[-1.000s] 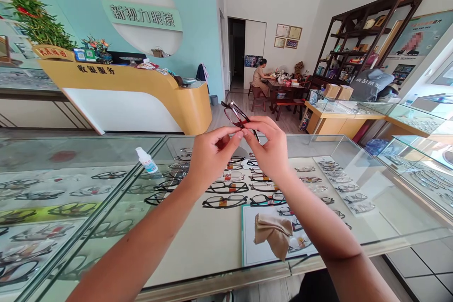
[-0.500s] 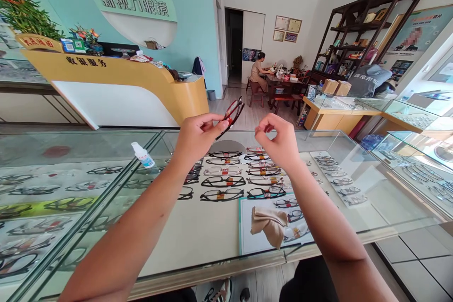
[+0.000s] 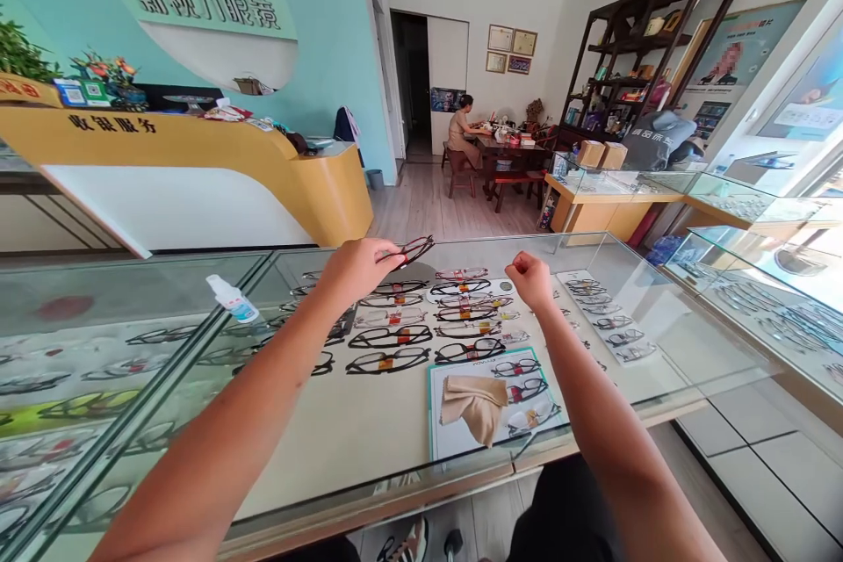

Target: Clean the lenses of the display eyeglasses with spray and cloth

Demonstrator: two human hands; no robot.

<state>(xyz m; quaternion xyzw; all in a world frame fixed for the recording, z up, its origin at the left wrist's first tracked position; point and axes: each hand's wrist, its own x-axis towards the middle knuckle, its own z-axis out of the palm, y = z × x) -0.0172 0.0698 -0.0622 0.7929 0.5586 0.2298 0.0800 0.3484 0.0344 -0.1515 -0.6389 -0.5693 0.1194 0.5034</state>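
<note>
My left hand (image 3: 359, 270) pinches a pair of dark-framed eyeglasses (image 3: 417, 251) with reddish parts above the far edge of the glass display counter (image 3: 329, 448). To the right, my right hand (image 3: 532, 277) hovers over the counter with its fingers curled closed; anything inside them is hidden. Rows of eyeglasses (image 3: 390, 336) lie under the glass between and below my hands. Nearer to me, a crumpled tan cloth (image 3: 475, 408) rests over a white, teal-edged board. A white spray bottle (image 3: 232, 299) stands left of my left forearm.
A yellow and white cashier desk (image 3: 198, 149) is beyond the counter on the left. Another person (image 3: 464, 133) sits at a dark wooden table at the back. More glass display cases (image 3: 770, 263) line the right side, with two cardboard boxes (image 3: 602, 155) on one.
My left hand has lowered the eyeglasses towards the counter and tilted them flatter. My right hand has moved right and slightly down, its fingers curling tighter. The camera view has turned slightly right.
</note>
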